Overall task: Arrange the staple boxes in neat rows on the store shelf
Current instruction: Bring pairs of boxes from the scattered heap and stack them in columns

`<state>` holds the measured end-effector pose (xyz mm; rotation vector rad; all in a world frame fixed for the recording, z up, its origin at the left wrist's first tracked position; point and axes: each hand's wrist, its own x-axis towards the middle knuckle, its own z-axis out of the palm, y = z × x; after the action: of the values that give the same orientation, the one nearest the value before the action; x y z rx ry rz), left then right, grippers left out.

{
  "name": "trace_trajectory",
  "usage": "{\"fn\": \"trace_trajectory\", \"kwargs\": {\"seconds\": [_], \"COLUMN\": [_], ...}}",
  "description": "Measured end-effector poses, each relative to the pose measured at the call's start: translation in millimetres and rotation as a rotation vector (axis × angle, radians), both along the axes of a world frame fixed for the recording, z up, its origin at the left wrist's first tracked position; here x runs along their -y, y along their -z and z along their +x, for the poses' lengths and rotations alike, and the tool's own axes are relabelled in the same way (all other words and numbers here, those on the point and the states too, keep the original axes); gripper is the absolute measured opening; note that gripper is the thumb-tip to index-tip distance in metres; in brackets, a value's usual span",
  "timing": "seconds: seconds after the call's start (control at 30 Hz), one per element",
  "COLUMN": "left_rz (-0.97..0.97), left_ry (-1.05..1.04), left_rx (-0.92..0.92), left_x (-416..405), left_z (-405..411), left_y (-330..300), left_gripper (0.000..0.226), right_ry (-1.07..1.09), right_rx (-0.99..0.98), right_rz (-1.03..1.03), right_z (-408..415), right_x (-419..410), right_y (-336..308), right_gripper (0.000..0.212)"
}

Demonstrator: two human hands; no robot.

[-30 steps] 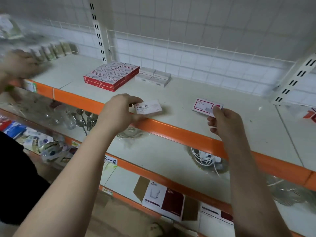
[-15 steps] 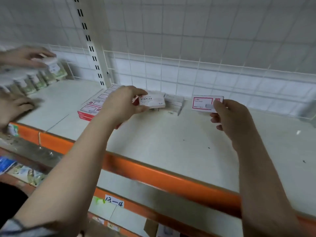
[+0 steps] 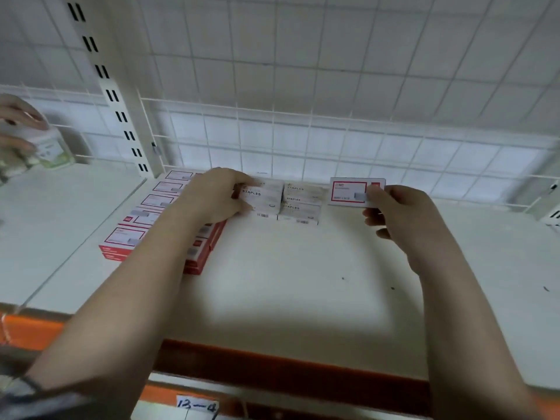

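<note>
Now two flat card boxes sit in two hands.
Left hand (image 3: 216,194) grips the white box (image 3: 263,197) lying sideways; right hand (image 3: 400,215) pinches the red box (image 3: 348,191), face up.

- The white box (image 3: 261,197) that my left hand (image 3: 212,194) grips reads "STAPLES".
- The white boxes beside it (image 3: 301,204) carry "STAPLES" too.
- The red-framed box (image 3: 351,191) in my right hand (image 3: 400,216) has print too blurred to read.
- A tag (image 3: 197,405) on the lower shelf edge reads "13-4", handwritten.
</note>
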<state>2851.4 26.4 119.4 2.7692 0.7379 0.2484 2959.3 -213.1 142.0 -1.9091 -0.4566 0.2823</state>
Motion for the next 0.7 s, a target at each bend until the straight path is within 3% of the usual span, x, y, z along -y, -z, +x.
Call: {"fn": "trace_trajectory", "kwargs": {"seconds": [0.27,0.43,0.7], "left_rz": [-0.029,-0.137,-0.171], "left_ry": [0.078,0.069,-0.049], "left_rx": [0.003,0.108,0.252], "left_x": [-9,-13,-41], "left_z": [4,-8,-76], "left_y": [8,1,-8], "left_gripper": [0.045,0.034,0.026], "right_ry": [0.071,0.060,-0.303], "right_rx": [-0.043,-0.070,-0.386], "right_rz": [-0.003,0.013,0.100], "right_z": [-14,-24,-81], "right_x": [-14,-23,-51], "right_y": [7,12,17], "right_gripper": [0.022,0.021,0.011]}}
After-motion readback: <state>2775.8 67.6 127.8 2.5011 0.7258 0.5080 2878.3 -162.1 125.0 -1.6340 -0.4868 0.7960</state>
